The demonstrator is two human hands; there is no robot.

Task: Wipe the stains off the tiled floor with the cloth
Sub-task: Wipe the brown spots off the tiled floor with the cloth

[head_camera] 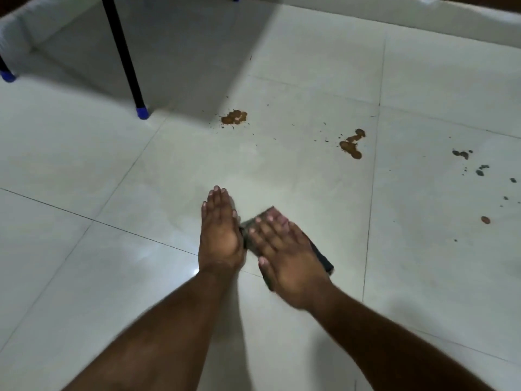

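Ideally, with the right hand (284,249) pressing the cloth (255,231) flat on the floor (84,165) under straight fingers and the left hand (220,235) open beside it, push with even pressure toward the brown stains (234,117) well ahead

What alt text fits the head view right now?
Right hand presses a dark folded cloth flat on the white tiled floor, left hand open beside it. Two brown stains and grey specks lie beyond.
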